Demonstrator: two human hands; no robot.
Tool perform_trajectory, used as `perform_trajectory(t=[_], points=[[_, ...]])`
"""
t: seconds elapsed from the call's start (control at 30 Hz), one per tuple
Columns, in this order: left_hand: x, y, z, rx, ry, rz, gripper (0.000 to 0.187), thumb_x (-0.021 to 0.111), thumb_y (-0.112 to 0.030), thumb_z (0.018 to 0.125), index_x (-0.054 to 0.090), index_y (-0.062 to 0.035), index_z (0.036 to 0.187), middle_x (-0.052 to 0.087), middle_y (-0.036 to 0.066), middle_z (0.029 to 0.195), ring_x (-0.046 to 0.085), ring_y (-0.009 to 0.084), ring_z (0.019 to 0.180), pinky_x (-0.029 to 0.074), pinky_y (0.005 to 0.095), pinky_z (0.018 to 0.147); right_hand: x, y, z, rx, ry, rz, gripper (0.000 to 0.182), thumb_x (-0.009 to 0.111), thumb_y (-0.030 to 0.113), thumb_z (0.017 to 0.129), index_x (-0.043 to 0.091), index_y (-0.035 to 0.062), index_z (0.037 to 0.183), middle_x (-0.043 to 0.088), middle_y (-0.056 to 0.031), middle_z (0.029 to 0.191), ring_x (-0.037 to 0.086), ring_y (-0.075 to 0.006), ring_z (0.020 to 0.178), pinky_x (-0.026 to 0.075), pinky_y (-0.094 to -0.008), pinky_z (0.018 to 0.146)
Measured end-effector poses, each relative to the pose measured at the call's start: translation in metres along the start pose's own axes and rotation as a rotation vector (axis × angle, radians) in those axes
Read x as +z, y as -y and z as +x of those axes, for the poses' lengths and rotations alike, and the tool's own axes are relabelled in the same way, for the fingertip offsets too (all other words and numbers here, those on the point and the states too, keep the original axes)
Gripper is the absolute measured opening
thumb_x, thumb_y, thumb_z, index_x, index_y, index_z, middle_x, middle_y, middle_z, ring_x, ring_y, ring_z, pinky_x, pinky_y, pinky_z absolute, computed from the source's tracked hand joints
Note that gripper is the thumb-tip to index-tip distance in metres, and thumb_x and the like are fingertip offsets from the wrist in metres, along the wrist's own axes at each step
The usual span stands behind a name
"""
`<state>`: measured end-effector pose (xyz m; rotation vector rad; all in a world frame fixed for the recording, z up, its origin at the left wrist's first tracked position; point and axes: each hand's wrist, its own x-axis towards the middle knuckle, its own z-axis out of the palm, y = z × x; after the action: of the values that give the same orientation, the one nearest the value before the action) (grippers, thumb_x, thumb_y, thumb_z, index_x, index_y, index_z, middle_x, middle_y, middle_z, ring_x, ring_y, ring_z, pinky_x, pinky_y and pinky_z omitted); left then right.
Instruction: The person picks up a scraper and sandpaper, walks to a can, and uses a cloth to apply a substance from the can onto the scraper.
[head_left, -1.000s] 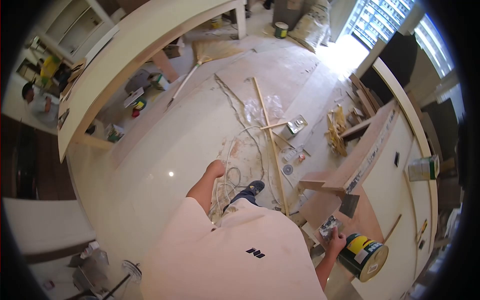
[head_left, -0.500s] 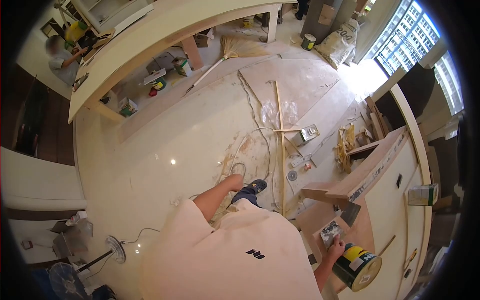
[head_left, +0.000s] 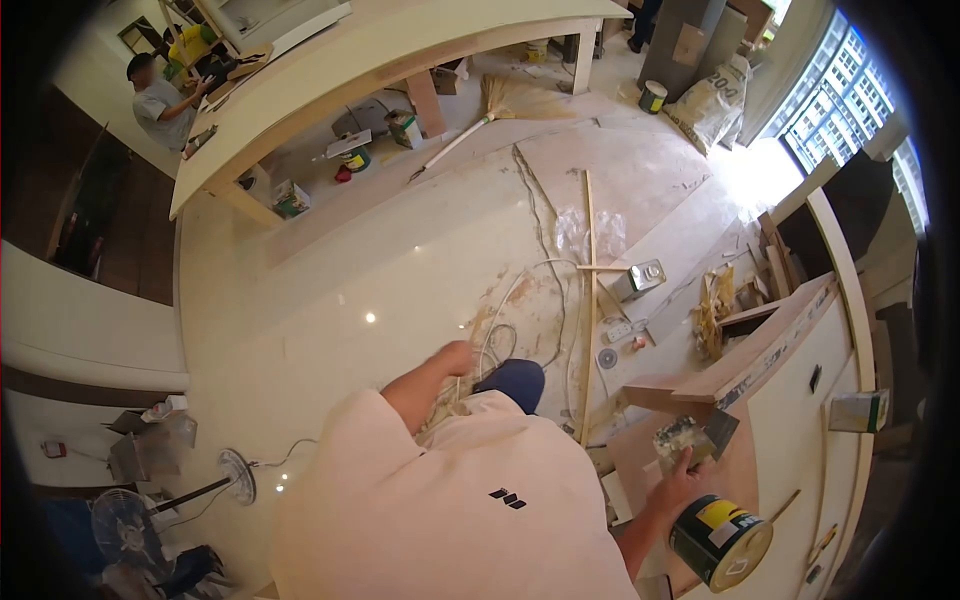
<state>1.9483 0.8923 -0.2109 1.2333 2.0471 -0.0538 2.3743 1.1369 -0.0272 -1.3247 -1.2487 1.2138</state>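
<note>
My right hand [head_left: 677, 482] grips a flat putty scraper [head_left: 680, 440] whose broad face is blotched with pale and dark smears. Just below that hand is a green and yellow can [head_left: 722, 542], tilted in view, with a pale lid. A dark grey flat plate [head_left: 720, 431] lies beyond the scraper, by the corner of a wooden shelf piece [head_left: 690, 388]. My left hand [head_left: 458, 358] hangs over the floor near a loop of pale cable [head_left: 500, 340]. Its fingers are curled, and their inner side is hidden.
Wooden strips [head_left: 588, 300] and a metal tin [head_left: 640, 279] are on the floor ahead. A long curved counter [head_left: 400, 50] spans the back, with a broom [head_left: 485, 115] below it. Another person [head_left: 160, 105] is at its left end. A fan [head_left: 125, 525] stands lower left.
The view has shifted, so the room sits further right. My right hand and the scraper have moved up, away from the can. My shoe has gone out of sight behind a dark trouser leg.
</note>
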Motion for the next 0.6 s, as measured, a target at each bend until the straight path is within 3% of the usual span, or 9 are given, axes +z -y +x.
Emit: perform_trajectory(t=[0.03,0.07,0.17,0.3,0.37,0.47,0.53,0.57,0.6], points=[[0.016,0.034,-0.007,-0.238,0.027,-0.073,0.025,0.054,-0.02,0.082,0.072,-0.0036,0.087,0.068,0.022,0.098,0.065,0.0377,0.092,0.052,0.0436,0.081,0.01,-0.004,0.006,-0.053,0.052,0.066,0.019,0.064,0.012,0.091,0.058,-0.0002,0.105,0.061,-0.0044,0.096,0.056,-0.0112,0.082,0.046,-0.0264,0.074],[0.036,0.075,-0.02,-0.333,-0.026,-0.125,0.025,0.057,-0.021,0.081,0.07,0.0001,0.083,0.067,0.024,0.089,0.065,0.0385,0.084,0.052,0.0454,0.076,0.034,0.012,-0.003,-0.121,0.038,-0.022,0.016,0.063,0.01,0.091,0.058,0.0011,0.103,0.06,-0.0029,0.093,0.054,-0.0101,0.081,0.045,-0.0257,0.073],[0.04,0.14,-0.059,-0.594,-0.017,-0.154,0.028,0.059,-0.024,0.083,0.072,0.0014,0.087,0.067,0.024,0.094,0.064,0.0376,0.091,0.051,0.0438,0.082,0.067,0.013,-0.016,-0.15,0.174,-0.173,0.014,0.063,0.008,0.09,0.058,0.0011,0.101,0.059,-0.0019,0.091,0.052,-0.0096,0.081,0.043,-0.0252,0.073],[0.014,0.186,-0.063,-0.498,-0.105,-0.296,0.028,0.063,-0.024,0.082,0.07,0.001,0.093,0.067,0.023,0.099,0.064,0.0376,0.094,0.05,0.0424,0.084,0.122,-0.008,-0.029,-0.042,0.326,-0.276,0.014,0.064,0.007,0.088,0.059,0.0001,0.099,0.059,-0.0026,0.088,0.052,-0.0105,0.079,0.043,-0.0252,0.073],[-0.017,0.197,-0.063,-0.411,-0.181,-0.471,0.03,0.065,-0.022,0.081,0.067,0.0015,0.099,0.066,0.023,0.102,0.063,0.0383,0.098,0.05,0.0423,0.086,0.201,0.018,-0.049,-0.034,0.387,-0.325,0.015,0.064,0.008,0.087,0.059,-0.0008,0.098,0.059,-0.0025,0.087,0.053,-0.0116,0.077,0.043,-0.0259,0.072],[-0.04,0.241,-0.087,-0.23,-0.492,-0.716,0.029,0.064,-0.023,0.083,0.067,0.0005,0.1,0.068,0.02,0.094,0.065,0.0362,0.091,0.052,0.0401,0.081,0.353,0.034,-0.071,-0.152,0.65,-0.37,0.017,0.065,0.01,0.086,0.06,-0.0016,0.097,0.06,-0.0031,0.083,0.053,-0.0123,0.076,0.043,-0.0268,0.07],[-0.052,0.303,-0.108,-0.296,-0.468,-1.026,0.027,0.063,-0.022,0.084,0.067,-0.0005,0.1,0.069,0.017,0.087,0.067,0.0308,0.082,0.053,0.0376,0.074,0.445,0.033,-0.085,-0.184,0.828,-0.564,0.018,0.067,0.012,0.084,0.062,-0.0021,0.095,0.061,-0.0039,0.081,0.054,-0.0125,0.075,0.043,-0.0281,0.068],[-0.043,0.321,-0.126,-0.339,-0.427,-1.194,0.026,0.062,-0.022,0.085,0.067,-0.0011,0.1,0.069,0.016,0.083,0.068,0.0281,0.078,0.053,0.0363,0.07,0.488,0.039,-0.105,-0.204,0.884,-0.484,0.018,0.068,0.014,0.083,0.063,-0.0022,0.091,0.062,-0.0055,0.08,0.054,-0.0128,0.072,0.043,-0.0288,0.066],[-0.032,0.358,-0.136,-0.414,-0.441,-1.18,0.021,0.061,-0.02,0.087,0.067,-0.0016,0.096,0.067,0.01,0.077,0.066,0.0194,0.069,0.052,0.0318,0.062,0.521,0.044,-0.12,-0.128,0.914,-0.498,0.018,0.068,0.014,0.084,0.062,-0.0011,0.093,0.064,-0.0049,0.082,0.056,-0.0134,0.071,0.045,-0.0293,0.065]])
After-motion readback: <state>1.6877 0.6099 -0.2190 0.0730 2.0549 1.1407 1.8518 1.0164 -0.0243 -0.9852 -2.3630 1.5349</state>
